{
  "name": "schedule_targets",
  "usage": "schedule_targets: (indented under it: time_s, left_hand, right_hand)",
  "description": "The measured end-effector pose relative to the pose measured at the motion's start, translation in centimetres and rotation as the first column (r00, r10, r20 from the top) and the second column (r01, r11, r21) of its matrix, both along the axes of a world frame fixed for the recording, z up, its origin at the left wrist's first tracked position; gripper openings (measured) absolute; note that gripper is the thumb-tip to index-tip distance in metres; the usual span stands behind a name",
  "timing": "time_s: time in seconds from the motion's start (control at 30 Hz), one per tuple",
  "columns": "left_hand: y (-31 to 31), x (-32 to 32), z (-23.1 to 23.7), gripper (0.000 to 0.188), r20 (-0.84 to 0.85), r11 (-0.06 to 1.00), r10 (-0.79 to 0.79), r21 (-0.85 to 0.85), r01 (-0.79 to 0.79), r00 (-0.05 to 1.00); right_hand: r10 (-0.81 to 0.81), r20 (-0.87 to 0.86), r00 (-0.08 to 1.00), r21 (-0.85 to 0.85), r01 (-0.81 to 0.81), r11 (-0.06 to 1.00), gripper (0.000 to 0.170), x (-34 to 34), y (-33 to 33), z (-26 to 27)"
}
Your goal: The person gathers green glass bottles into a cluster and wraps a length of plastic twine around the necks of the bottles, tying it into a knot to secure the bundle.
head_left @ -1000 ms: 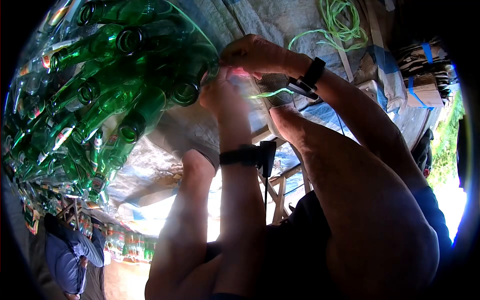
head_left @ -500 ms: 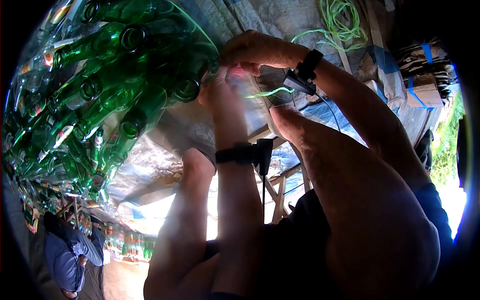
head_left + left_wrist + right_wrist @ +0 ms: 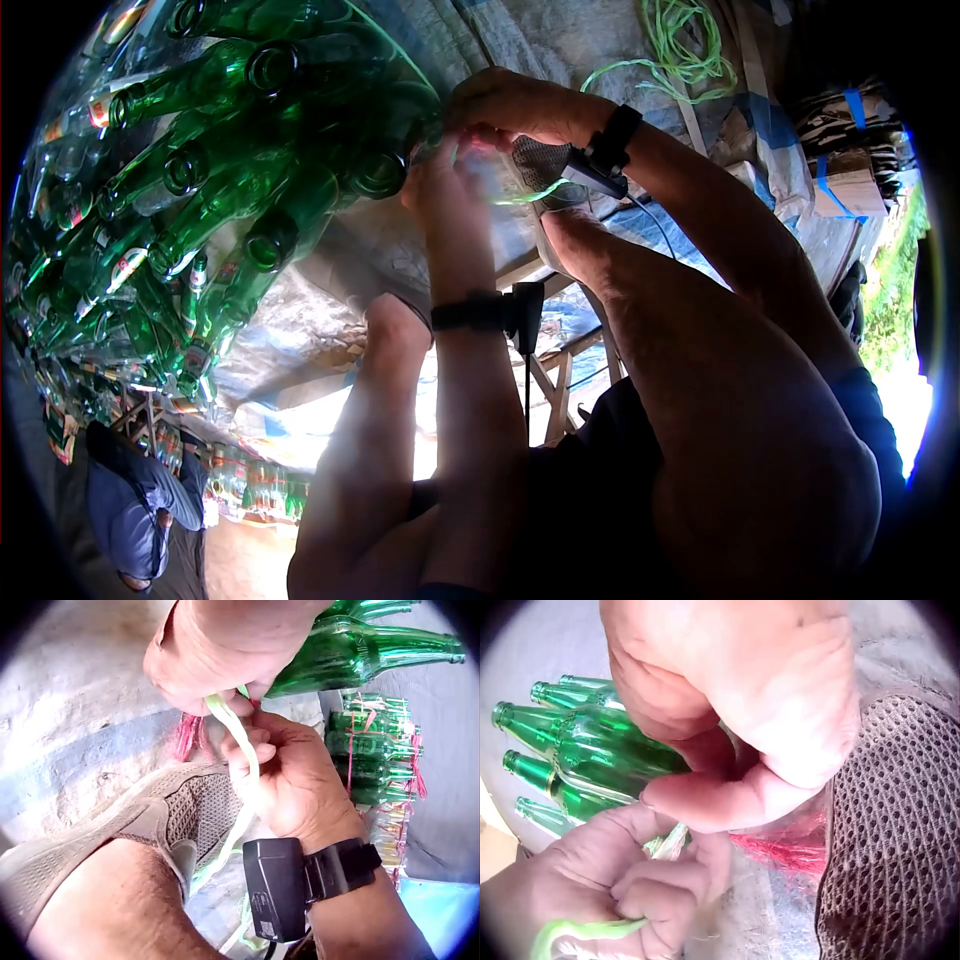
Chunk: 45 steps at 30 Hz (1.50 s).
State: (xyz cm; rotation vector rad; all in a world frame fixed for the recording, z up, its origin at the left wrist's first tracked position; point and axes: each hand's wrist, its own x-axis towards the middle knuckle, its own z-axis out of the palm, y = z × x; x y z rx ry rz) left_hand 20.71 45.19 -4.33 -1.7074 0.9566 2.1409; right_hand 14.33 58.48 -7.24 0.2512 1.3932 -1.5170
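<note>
My left hand (image 3: 440, 190) and right hand (image 3: 520, 105) meet at the side of a pile of green glass bottles (image 3: 240, 150). Both pinch light-green plastic twine (image 3: 244, 739), close against the nearest bottle (image 3: 352, 656). In the right wrist view, the left hand's curled fingers (image 3: 660, 896) hold the twine, and a loose tail hangs off them. The right thumb and fingers press together just above. Another line of green twine (image 3: 405, 65) runs round the edge of the pile. The exact pinch point is partly hidden by the fingers.
A brown mesh shoe (image 3: 210, 799) stands close beside the hands, with red string (image 3: 187, 739) near its toe. Coiled green twine (image 3: 690, 55) lies on the sheeted ground. Bundled bottles (image 3: 375, 750) sit farther off. Another person (image 3: 140, 500) is at lower left; cardboard (image 3: 845, 185) lies right.
Both hands keep to the same spot, with small shifts. My right wrist has turned, tilting its camera. The left forearm has moved slightly left.
</note>
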Motion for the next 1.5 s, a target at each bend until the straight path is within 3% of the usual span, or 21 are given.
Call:
schedule_targets:
  time_s: [0.2,0.33,0.4,0.6,0.67,0.7,0.77,0.8,0.87,1.1,1.17,1.4,1.5]
  left_hand:
    - [-0.3,0.5,1.0,0.017,0.055,0.999,-0.039,0.015,0.038,0.998]
    - [-0.3,1.1,1.5,0.018,0.013,0.999,-0.035,0.026,0.035,0.999]
    - [-0.4,1.3,1.6,0.020,0.015,0.999,-0.030,0.017,0.029,0.999]
    - [-1.0,1.9,1.2,0.021,-0.002,1.000,-0.023,-0.005,0.023,1.000]
    - [-1.9,3.5,-0.5,0.011,-0.169,0.965,-0.260,-0.091,0.247,0.951]
    - [-2.1,4.2,-1.4,0.011,-0.168,0.965,-0.260,-0.091,0.247,0.951]
    - [-2.2,4.6,-2.0,0.010,-0.308,0.917,-0.374,-0.267,0.297,0.875]
    - [-2.2,4.9,-2.2,0.010,-0.308,0.917,-0.374,-0.267,0.298,0.875]
    - [-2.2,4.5,-1.5,0.012,-0.239,0.988,-0.149,0.008,0.156,0.959]
    - [-0.7,2.9,0.0,0.009,-0.169,0.973,-0.225,-0.097,0.211,0.960]
    - [-0.1,2.3,0.4,0.023,-0.034,1.000,0.012,0.015,-0.011,0.999]
    - [-0.4,2.7,0.2,0.021,-0.086,1.000,0.016,0.015,-0.015,0.996]
    - [-1.2,3.8,-1.4,0.012,-0.142,0.999,-0.052,-0.012,0.050,0.988]
  right_hand:
    - [-0.061,-0.086,0.994,0.046,0.065,0.997,0.023,0.6,-0.5,-1.1]
    - [0.018,-0.156,0.988,0.094,-0.003,0.996,0.024,0.0,-0.8,-1.4]
    - [-0.051,-0.136,0.989,0.138,0.070,0.988,0.024,0.0,-1.2,-1.4]
    - [-0.033,-0.242,0.970,0.225,0.089,0.970,0.027,-0.3,-1.7,-0.8]
    - [-0.030,-0.246,0.969,0.239,0.091,0.967,0.028,-0.3,-1.9,-0.8]
    - [-0.027,-0.249,0.968,0.253,0.092,0.963,0.028,-0.3,-2.0,-0.9]
    - [-0.008,-0.257,0.966,0.276,0.081,0.958,0.028,-0.4,-2.2,-0.8]
    - [0.011,-0.265,0.964,0.299,0.071,0.952,0.028,-0.4,-2.2,-0.7]
    - [-0.007,-0.258,0.966,0.267,0.078,0.961,0.027,-0.4,-2.0,-0.5]
    - [-0.086,-0.171,0.981,0.120,0.107,0.987,0.021,-0.5,-1.1,-0.6]
    - [-0.080,-0.205,0.976,0.130,0.108,0.986,0.021,-0.5,-1.2,-0.5]
    - [0.014,-0.332,0.943,0.269,0.080,0.960,0.022,-0.5,-2.2,-0.3]
    - [-0.040,-0.337,0.941,0.256,0.133,0.958,0.023,-0.3,-2.5,-0.9]
